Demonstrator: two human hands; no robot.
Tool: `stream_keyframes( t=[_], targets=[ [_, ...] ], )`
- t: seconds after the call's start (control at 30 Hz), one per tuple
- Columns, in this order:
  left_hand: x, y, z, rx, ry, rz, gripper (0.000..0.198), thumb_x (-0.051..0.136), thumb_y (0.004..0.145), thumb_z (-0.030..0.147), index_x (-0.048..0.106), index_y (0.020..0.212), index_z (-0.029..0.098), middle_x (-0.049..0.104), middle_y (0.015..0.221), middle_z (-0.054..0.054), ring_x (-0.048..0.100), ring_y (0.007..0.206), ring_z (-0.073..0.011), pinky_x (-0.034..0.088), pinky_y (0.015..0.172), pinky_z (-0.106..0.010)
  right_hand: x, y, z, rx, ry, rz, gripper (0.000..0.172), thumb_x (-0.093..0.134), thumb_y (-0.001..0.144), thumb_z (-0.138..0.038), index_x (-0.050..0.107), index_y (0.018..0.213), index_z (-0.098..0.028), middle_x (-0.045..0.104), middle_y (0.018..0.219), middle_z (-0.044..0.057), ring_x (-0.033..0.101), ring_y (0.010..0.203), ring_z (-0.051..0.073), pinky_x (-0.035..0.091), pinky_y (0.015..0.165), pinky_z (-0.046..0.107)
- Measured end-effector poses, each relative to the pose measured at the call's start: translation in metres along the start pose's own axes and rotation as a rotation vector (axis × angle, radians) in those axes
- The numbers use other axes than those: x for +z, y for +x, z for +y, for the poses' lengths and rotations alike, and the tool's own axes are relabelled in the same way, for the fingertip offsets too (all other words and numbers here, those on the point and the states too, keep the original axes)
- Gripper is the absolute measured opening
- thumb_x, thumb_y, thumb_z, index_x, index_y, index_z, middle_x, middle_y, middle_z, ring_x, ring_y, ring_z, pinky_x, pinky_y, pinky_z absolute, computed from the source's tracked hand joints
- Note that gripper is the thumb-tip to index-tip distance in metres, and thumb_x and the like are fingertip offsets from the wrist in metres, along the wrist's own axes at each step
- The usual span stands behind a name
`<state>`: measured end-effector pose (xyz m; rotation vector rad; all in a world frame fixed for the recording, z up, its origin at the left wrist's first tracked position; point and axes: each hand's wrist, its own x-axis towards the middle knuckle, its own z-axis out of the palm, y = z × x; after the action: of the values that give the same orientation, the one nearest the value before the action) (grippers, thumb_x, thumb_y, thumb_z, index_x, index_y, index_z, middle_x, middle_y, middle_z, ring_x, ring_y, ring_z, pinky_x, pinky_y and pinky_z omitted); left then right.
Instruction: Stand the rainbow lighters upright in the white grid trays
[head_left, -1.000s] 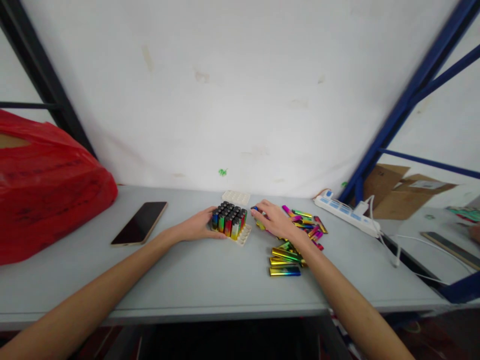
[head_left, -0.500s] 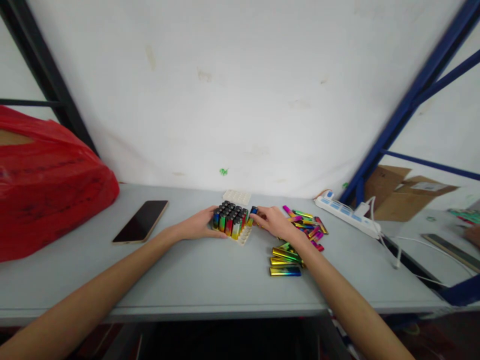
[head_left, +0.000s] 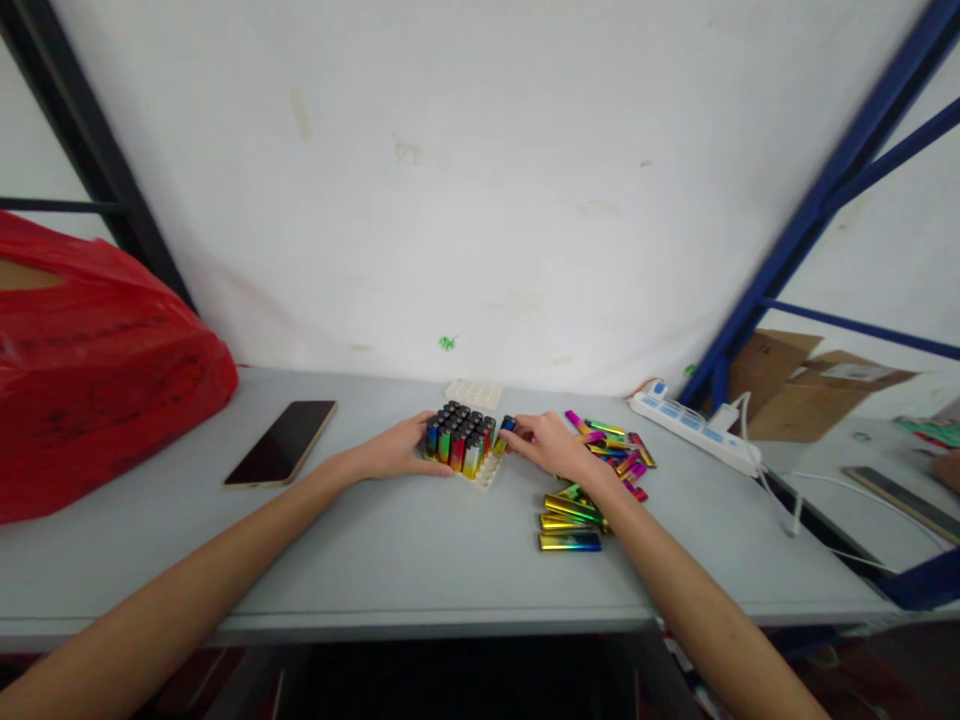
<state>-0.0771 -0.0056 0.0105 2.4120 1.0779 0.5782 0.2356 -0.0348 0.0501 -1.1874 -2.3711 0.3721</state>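
Several metallic-coloured lighters [head_left: 457, 445] with black tops stand upright, packed together in a cream plastic tray [head_left: 487, 476]. My left hand [head_left: 401, 448] wraps round the left side of this block, thumb along the front edge and fingers behind it. Bare sockets of the tray show at its right side. Over those sockets, my right hand [head_left: 541, 442] pinches a blue and yellow lighter [head_left: 505, 434], slightly tilted, black end up. Whether its lower end touches the tray I cannot tell. Loose lighters [head_left: 574, 508] lie in a pile beside and under my right forearm.
Behind the block lies a second cream tray [head_left: 474, 394], against the wall. A phone [head_left: 282, 444] and a red plastic bag [head_left: 97, 370] are on the left of the table. On the right run a white power strip [head_left: 694, 428] and its cables. Cardboard boxes [head_left: 810, 385] stand beyond the blue frame.
The lighter in my right hand has shifted very slightly and leans a little more. My left hand and the block of lighters stay in place.
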Motion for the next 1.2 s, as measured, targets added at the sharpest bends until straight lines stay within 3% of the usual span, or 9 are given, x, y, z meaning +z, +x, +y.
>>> stream_keyframes(
  t=[0.2,0.33,0.73,0.9,1.0,1.2],
  targets=[
    [0.000,0.001,0.001,0.018,-0.002,0.009,0.085,0.086,0.078,0.072,0.067,0.144,0.022,0.068,0.149,-0.010,0.064,0.135,-0.0357,0.046,0.122,-0.042,0.001,-0.001,0.001,-0.006,0.049,-0.006,0.035,0.059,0.110,-0.036,0.072,0.083,-0.017,0.083,0.082,0.004,0.074,0.070,0.017,0.046,0.068,0.025],
    [0.000,0.000,0.002,0.055,-0.008,0.009,0.078,0.085,0.080,0.069,0.070,0.140,0.023,0.068,0.149,-0.009,0.063,0.136,-0.0352,0.044,0.124,-0.042,0.002,0.002,0.002,-0.009,-0.019,-0.045,0.030,0.062,0.109,-0.032,0.072,0.086,-0.016,0.083,0.083,0.007,0.073,0.071,0.018,0.045,0.068,0.025],
    [0.000,0.000,0.000,0.005,-0.003,0.000,0.084,0.084,0.077,0.075,0.069,0.140,0.022,0.067,0.149,-0.010,0.062,0.137,-0.0364,0.045,0.123,-0.044,0.004,0.005,0.003,0.019,-0.156,-0.118,0.029,0.063,0.109,-0.036,0.076,0.096,-0.014,0.077,0.078,0.007,0.065,0.066,0.017,0.040,0.065,0.027],
    [-0.002,0.000,0.005,-0.004,0.009,-0.005,0.085,0.084,0.077,0.076,0.069,0.141,0.022,0.067,0.150,-0.011,0.063,0.136,-0.0373,0.045,0.124,-0.044,-0.022,-0.005,0.025,0.012,-0.077,-0.160,0.035,0.062,0.108,-0.048,0.078,0.115,-0.018,0.078,0.084,0.005,0.068,0.074,0.018,0.045,0.071,0.027],
    [-0.003,0.000,0.007,0.016,0.023,-0.009,0.082,0.083,0.078,0.075,0.070,0.139,0.022,0.067,0.150,-0.011,0.062,0.137,-0.0376,0.043,0.125,-0.045,-0.034,-0.009,0.042,0.061,-0.074,-0.128,0.030,0.070,0.103,-0.046,0.079,0.110,-0.018,0.078,0.092,0.007,0.069,0.081,0.020,0.049,0.077,0.030],
    [-0.004,0.000,0.007,0.040,0.019,0.002,0.080,0.084,0.079,0.074,0.071,0.140,0.025,0.067,0.150,-0.008,0.062,0.137,-0.0376,0.043,0.125,-0.046,-0.023,-0.007,0.057,0.067,-0.179,-0.155,0.022,0.081,0.095,-0.038,0.078,0.101,-0.017,0.072,0.100,0.009,0.066,0.090,0.022,0.049,0.086,0.033]
  ],
)
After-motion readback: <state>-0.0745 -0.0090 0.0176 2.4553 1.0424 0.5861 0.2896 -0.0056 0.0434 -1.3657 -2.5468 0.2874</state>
